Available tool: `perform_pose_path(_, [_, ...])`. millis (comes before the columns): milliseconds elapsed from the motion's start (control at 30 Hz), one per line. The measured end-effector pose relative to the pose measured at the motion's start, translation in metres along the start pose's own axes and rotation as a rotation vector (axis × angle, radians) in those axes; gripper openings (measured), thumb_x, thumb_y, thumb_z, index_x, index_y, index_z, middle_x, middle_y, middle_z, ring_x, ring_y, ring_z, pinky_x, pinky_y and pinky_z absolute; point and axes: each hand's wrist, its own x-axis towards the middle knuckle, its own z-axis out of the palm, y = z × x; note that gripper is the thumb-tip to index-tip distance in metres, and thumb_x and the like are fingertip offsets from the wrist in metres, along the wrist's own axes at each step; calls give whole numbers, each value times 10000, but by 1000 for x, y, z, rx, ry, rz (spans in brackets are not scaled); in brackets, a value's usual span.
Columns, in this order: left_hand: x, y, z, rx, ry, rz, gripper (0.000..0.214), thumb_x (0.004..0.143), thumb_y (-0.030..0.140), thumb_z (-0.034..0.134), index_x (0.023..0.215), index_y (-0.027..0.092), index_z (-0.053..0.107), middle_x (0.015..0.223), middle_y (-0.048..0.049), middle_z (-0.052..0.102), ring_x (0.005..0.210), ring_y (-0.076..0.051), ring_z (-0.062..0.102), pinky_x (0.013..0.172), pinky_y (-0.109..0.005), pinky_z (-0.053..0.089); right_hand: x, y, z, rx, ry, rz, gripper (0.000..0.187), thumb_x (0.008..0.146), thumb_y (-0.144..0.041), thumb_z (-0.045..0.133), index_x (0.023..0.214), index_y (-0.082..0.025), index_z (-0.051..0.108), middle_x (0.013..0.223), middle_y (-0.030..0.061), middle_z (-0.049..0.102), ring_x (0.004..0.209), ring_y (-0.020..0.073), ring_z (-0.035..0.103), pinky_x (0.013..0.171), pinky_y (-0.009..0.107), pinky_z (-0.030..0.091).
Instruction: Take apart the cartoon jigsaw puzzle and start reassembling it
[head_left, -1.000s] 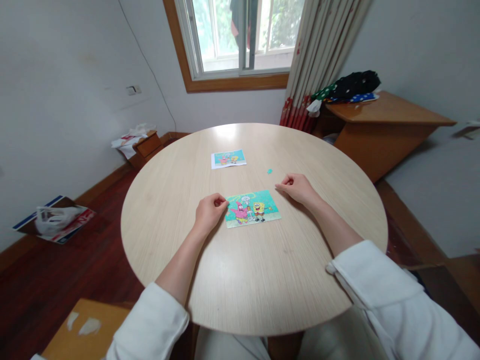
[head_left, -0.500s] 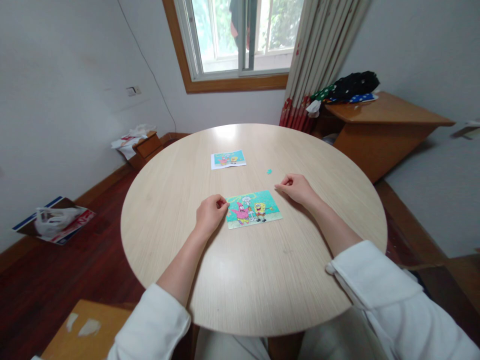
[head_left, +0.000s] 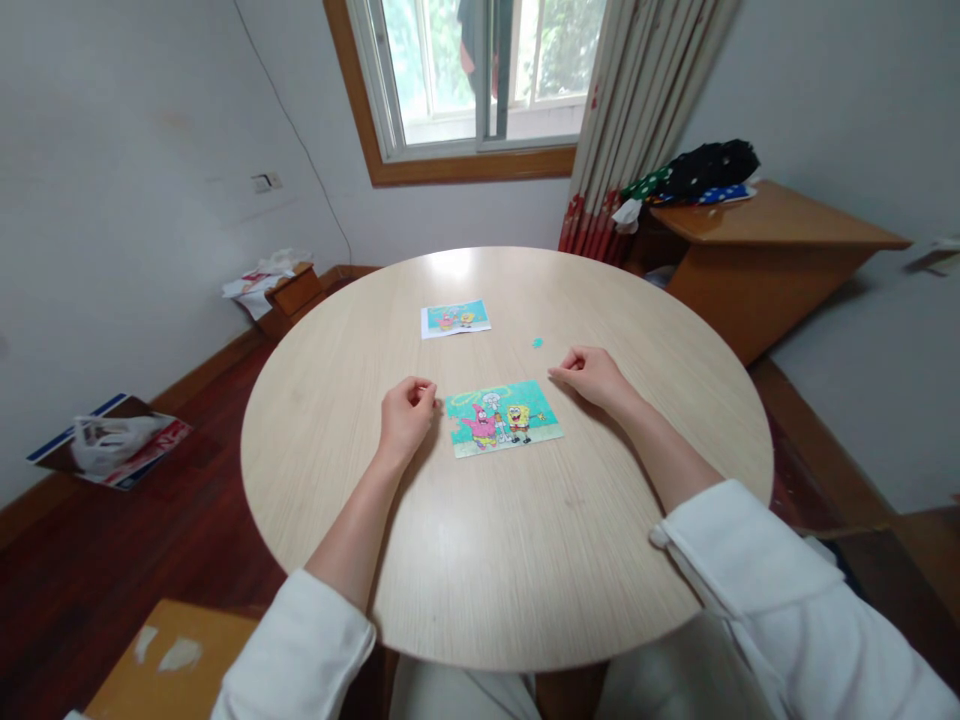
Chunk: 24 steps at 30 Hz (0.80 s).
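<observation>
A jigsaw puzzle (head_left: 506,420) with cartoon figures on turquoise lies flat on the round table (head_left: 540,560). Its left edge looks uneven, with a small notch. Just left of that edge, apart from it, is my left hand (head_left: 407,415); thumb and fingertips are pinched, and whatever may be between them is too small to name. My right hand (head_left: 589,372) rests beyond the puzzle's upper right corner, fingers closed together, their contents hidden. A small turquoise puzzle piece (head_left: 538,343) lies loose on the tabletop to the left of the right hand.
A printed picture (head_left: 456,319) of the same scene lies farther back on the table. A wooden desk (head_left: 780,225) with dark cloth on top stands at the right. At lower left is a cardboard box (head_left: 172,660). A window and curtain (head_left: 637,110) are behind.
My left hand has moved left and slightly away from the puzzle's left edge, uncovering it. My right hand, the loose piece and the printed picture have stayed in place.
</observation>
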Motion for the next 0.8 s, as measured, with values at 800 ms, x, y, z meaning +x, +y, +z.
perform_pose_path(800, [-7,3,4,329,-127,157,205,734,110,503,734,165,701,730,-13,598,674,-125,536,679,-248,424,0,0,0,15,23,-3,195,603,-294,655,538,-181,509,503,-31,506,492,95,422,490,244,300])
